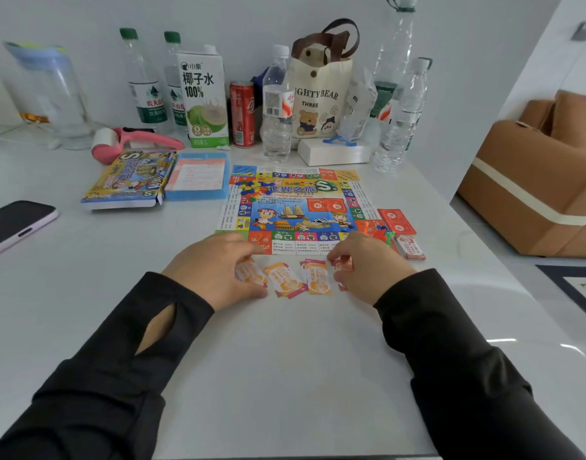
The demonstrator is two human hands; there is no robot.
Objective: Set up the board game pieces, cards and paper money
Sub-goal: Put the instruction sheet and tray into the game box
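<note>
Over the white desk (pixel 285 360), the left hand (pixel 215 270) curls its grip round an orange stack of paper money (pixel 253 275) at 7 o'clock of the game board (pixel 298 200). The right hand (pixel 367 263) pinches more notes at 5 o'clock. Keeping each pile squared and apart looks wisest. Beyond, red cards (pixel 396 220) lie at 3 o'clock and coloured pieces (pixel 251 189) at 10.

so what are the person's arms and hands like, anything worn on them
Long, plain black sleeves cover both arms to the wrist. The left sleeve has an oval slit near its cuff, like a thumbhole; the right sleeve shows none. The left hand and right hand are bare: no gloves, rings or watch visible.
</note>
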